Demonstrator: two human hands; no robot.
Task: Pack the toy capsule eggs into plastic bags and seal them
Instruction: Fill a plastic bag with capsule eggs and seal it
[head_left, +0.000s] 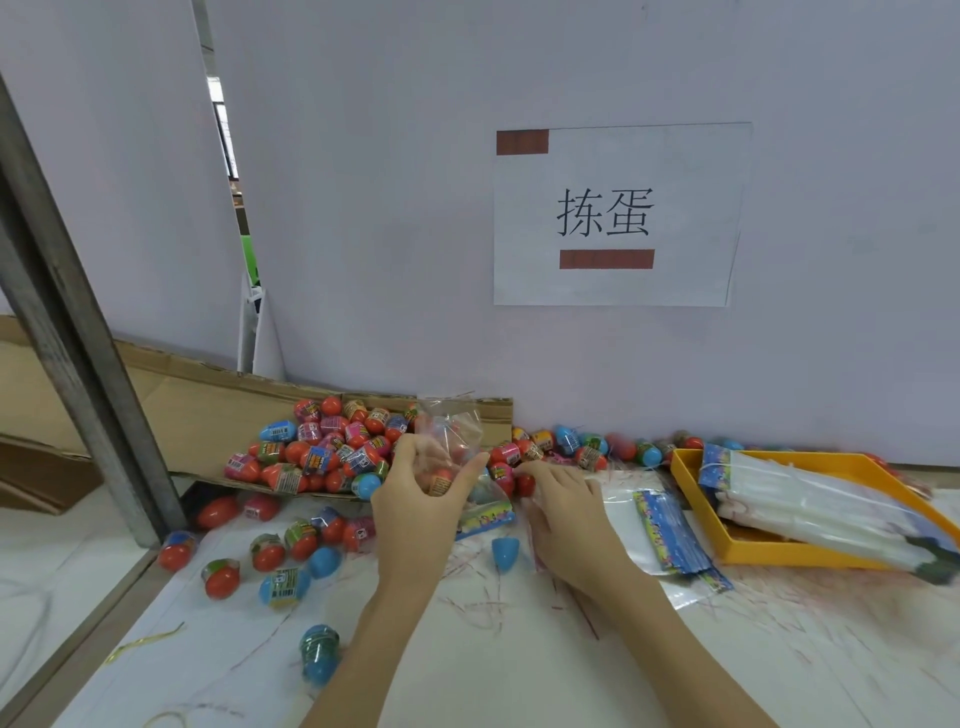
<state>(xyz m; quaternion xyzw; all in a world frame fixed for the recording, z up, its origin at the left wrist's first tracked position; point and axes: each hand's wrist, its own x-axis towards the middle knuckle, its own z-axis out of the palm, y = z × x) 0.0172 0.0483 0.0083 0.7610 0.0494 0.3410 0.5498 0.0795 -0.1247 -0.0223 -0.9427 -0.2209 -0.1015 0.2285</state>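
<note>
Left hand (421, 493) raised above the surface (519, 649), fingers and thumb curled around a clear plastic bag (452, 436); the bag's mouth stands open above the hand, and at least one red capsule egg (440, 480) shows through the film between thumb and fingers. Right hand (563, 512) lower and just to the right, fingers bent downward, fingertips touching the eggs (511, 460) lying by the wall; whether it grips one cannot be told. Main heap of eggs (322, 452) on a flattened cardboard sheet (208, 410) behind the left hand; loose eggs (283, 587) scattered on the surface to the left. A stack of empty bags (670, 535) with printed headers lies right of the right hand, beside a yellow tray (691, 483) holding bundled bags (810, 499). A paper sign (618, 213) hangs on the wall.
</note>
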